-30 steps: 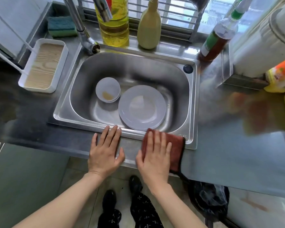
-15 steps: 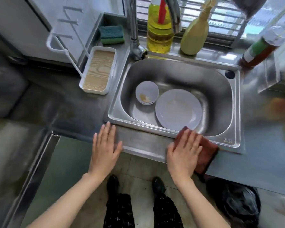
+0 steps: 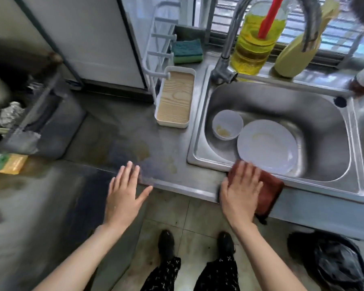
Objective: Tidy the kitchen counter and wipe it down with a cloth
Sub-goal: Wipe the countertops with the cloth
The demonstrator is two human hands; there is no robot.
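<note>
The right hand (image 3: pixel 240 194) lies flat, fingers straight, pressing the brown cloth (image 3: pixel 270 189) onto the front strip of the tabletop (image 3: pixel 114 135). The cloth's near end hangs over the front edge and its far end touches the rim of the sink (image 3: pixel 194 143). The left hand (image 3: pixel 124 194) is open and spread, well apart from the right, with its fingertips at the tabletop's front edge. Beyond the left hand's fingers lies a bare, stained stretch, bounded further off by a white tray (image 3: pixel 174 97). Just beyond the right hand, inside the sink, sit a plate (image 3: pixel 267 145) and a bowl (image 3: pixel 227 124).
</note>
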